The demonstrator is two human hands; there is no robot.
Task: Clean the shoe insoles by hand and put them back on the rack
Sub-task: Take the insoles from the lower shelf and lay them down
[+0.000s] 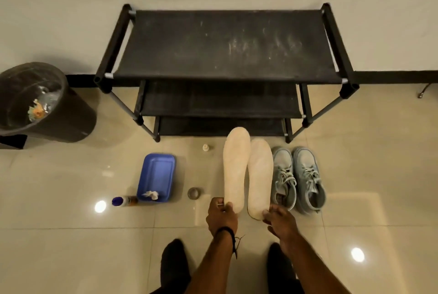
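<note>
Cream insoles, left insole (236, 168) pinched at its heel by the left hand (221, 216), right insole (260, 176) by the right hand (280, 221), point toward the rack (225, 47) at twelve o'clock, open floor (71, 234) at nine, no legible labels.

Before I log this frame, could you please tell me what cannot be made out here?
Head view only:
- Lower shelves of the rack: shadowed and covered by the top shelf.
- Bottle label: too small.
- Undersides of both insoles: facing away.
- Heel ends: covered by the left hand and right hand.
- Bin: cut off at left edge.
</note>
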